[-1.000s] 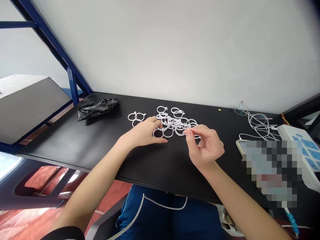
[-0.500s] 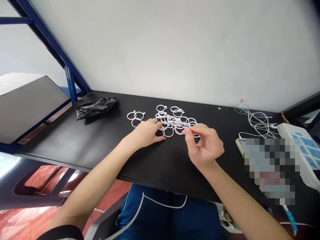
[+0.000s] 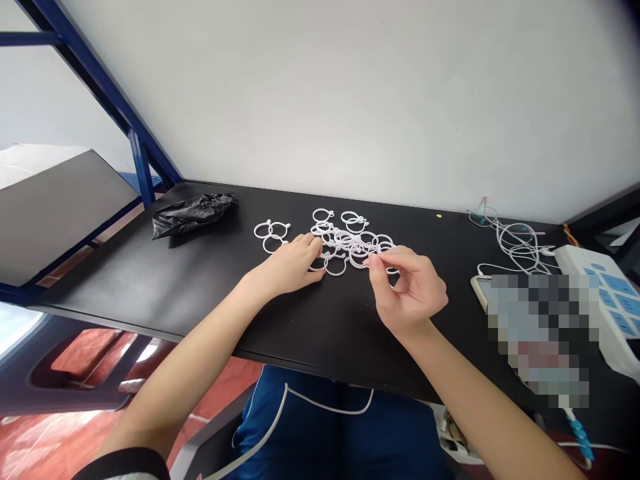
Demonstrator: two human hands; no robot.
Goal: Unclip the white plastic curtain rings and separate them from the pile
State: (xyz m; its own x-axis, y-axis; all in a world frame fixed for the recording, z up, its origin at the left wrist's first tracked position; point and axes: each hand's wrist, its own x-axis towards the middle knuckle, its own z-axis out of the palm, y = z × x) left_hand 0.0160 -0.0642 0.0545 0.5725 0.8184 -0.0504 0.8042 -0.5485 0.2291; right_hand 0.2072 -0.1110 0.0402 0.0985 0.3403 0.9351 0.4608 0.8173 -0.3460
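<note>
White rings (image 3: 350,241) on the desk: the left hand (image 3: 293,267) narrows its span

Across the black desk (image 3: 320,340), both forearms come in over the near edge and converge on the main pile, which lies near the middle, closer to the far edge. Left of that pile sits a smaller cluster of rings (image 3: 271,236), between it and the black plastic bag (image 3: 193,217) by the far left corner.

Compared with a second ago, the left thumb has drawn in toward its fingers, so the hand now seems nearer to closing around a ring on the pile's left side. The right hand (image 3: 413,287) has hardly moved at the pile's right end.

Left hand: palm down, fingers arched and released, thumb apart beneath them. Right hand: thumb side up, outer fingers curled, thumb and forefinger tips grasping what looks like a white ring, mostly hidden by the hand.
</note>
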